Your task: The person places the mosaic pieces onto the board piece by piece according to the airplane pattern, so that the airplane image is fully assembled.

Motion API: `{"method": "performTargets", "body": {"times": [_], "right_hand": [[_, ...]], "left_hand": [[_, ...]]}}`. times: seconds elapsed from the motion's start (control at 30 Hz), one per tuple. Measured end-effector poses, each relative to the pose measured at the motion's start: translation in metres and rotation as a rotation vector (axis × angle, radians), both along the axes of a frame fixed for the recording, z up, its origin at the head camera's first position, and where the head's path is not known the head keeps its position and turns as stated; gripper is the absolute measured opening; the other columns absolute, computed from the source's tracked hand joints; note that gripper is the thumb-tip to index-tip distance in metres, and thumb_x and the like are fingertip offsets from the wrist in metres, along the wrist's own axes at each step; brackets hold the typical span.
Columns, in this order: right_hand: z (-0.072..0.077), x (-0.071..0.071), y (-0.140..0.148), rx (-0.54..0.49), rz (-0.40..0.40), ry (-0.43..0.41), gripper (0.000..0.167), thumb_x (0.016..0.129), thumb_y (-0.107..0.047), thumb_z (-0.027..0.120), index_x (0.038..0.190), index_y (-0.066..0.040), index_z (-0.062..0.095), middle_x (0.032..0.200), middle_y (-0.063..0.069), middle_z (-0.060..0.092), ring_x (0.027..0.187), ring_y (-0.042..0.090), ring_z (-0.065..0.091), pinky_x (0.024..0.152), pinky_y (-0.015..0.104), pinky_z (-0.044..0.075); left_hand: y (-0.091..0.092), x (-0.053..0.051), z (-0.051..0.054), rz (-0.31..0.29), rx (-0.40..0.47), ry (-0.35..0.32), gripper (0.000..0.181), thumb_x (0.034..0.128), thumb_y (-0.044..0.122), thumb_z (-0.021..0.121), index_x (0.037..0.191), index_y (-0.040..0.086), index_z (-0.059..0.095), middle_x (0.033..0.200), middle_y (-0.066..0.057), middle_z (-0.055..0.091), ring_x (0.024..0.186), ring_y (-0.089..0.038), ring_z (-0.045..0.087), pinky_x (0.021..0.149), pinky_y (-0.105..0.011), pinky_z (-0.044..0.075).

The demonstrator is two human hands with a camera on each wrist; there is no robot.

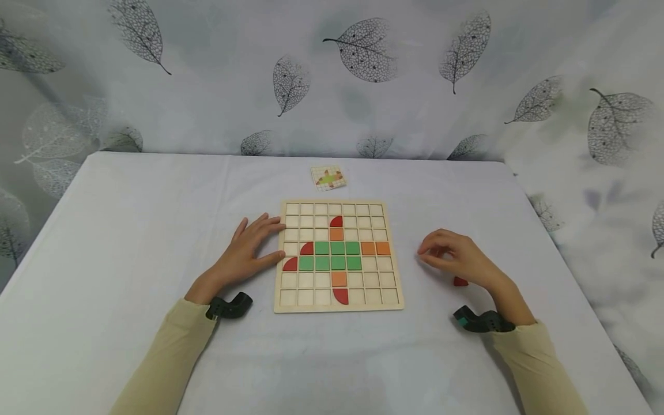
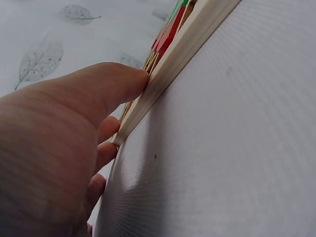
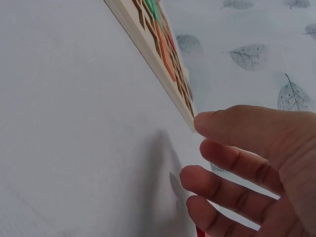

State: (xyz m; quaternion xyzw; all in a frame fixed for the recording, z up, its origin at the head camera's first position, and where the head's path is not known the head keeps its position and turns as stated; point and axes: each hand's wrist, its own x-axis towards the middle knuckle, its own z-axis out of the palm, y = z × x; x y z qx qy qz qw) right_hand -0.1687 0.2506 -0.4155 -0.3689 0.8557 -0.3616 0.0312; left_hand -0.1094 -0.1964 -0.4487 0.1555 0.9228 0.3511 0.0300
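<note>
A wooden grid board (image 1: 311,308) lies flat on the table. In its cells sit several green squares (image 1: 338,248), several orange squares (image 1: 339,279) and several red quarter-circle pieces (image 1: 340,296). My left hand (image 1: 248,249) rests at the board's left edge, thumb and fingertips touching the frame, fingers fairly straight. To the right of the board and apart from it, my right hand (image 1: 459,256) hovers with loosely bent fingers. Nothing shows between its thumb (image 3: 237,123) and fingers in the right wrist view. A red piece (image 1: 460,281) lies on the table by that hand, partly hidden.
Behind the board lies a small pattern card (image 1: 328,178) with a green, orange and red figure on a grid. White cloth (image 1: 129,230) covers the table. A leaf-print curtain (image 1: 207,86) hangs beyond its back edge. Each wrist wears a dark camera mount (image 1: 230,306).
</note>
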Motion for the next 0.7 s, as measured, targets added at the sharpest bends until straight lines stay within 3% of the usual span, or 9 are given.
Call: {"method": "performTargets", "body": {"times": [0.27, 0.7], "right_hand": [[-0.002, -0.001, 0.013, -0.043, -0.006, 0.015, 0.027, 0.077, 0.012, 0.074, 0.095, -0.008, 0.070, 0.093, 0.003, 0.064, 0.070, 0.004, 0.051, 0.057, 0.018, 0.043], [0.001, -0.002, 0.023, -0.007, -0.062, 0.041, 0.028, 0.076, 0.011, 0.076, 0.096, -0.007, 0.071, 0.095, 0.004, 0.064, 0.076, 0.003, 0.055, 0.068, 0.012, 0.048]], "left_hand": [[0.000, 0.000, -0.001, 0.002, -0.001, -0.001, 0.059, 0.0910, 0.031, 0.069, 0.142, 0.012, 0.047, 0.153, -0.010, 0.038, 0.149, -0.029, 0.015, 0.120, -0.048, -0.005], [0.001, -0.001, -0.001, 0.001, -0.006, 0.002, 0.059, 0.0913, 0.031, 0.068, 0.142, 0.011, 0.047, 0.153, -0.011, 0.038, 0.149, -0.029, 0.015, 0.120, -0.049, -0.005]]}}
